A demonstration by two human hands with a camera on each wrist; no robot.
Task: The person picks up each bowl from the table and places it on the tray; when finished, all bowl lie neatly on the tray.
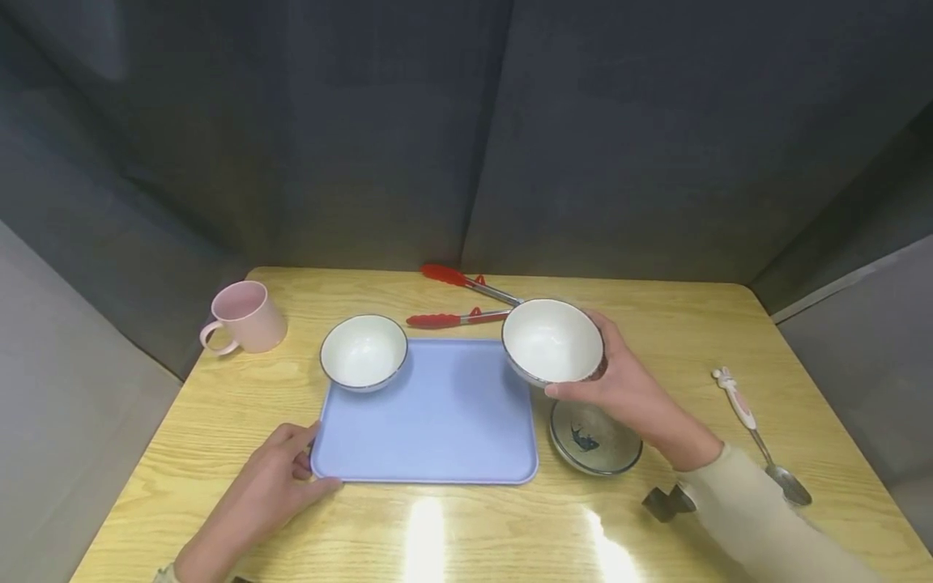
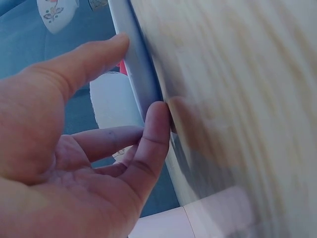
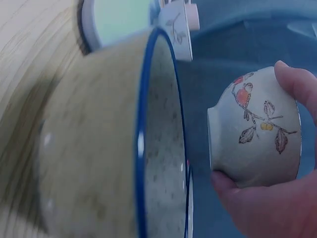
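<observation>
A light-blue tray (image 1: 430, 437) lies on the wooden table. At its front-left corner my left hand (image 1: 273, 474) holds the edge, the thumb on the front side and fingertips against the left side. My right hand (image 1: 630, 389) grips a white bowl (image 1: 551, 342) by its side, thumb near the front. That bowl hangs tilted over the tray's right edge; fruit-and-leaf decoration (image 3: 262, 124) shows on its outside in the right wrist view. A second white bowl (image 1: 364, 353) sits at the tray's back-left corner. Below the held bowl, a speckled blue-rimmed bowl (image 1: 598, 440) stands right of the tray.
Red-tipped tongs (image 1: 445, 275) lie spread behind the tray, partly hidden by the held bowl. A pink mug (image 1: 249, 317) stands at the back left. Far right lies a spoon (image 1: 758, 437) with a rabbit-topped handle. A dark curtain (image 1: 364, 146) hangs behind the table.
</observation>
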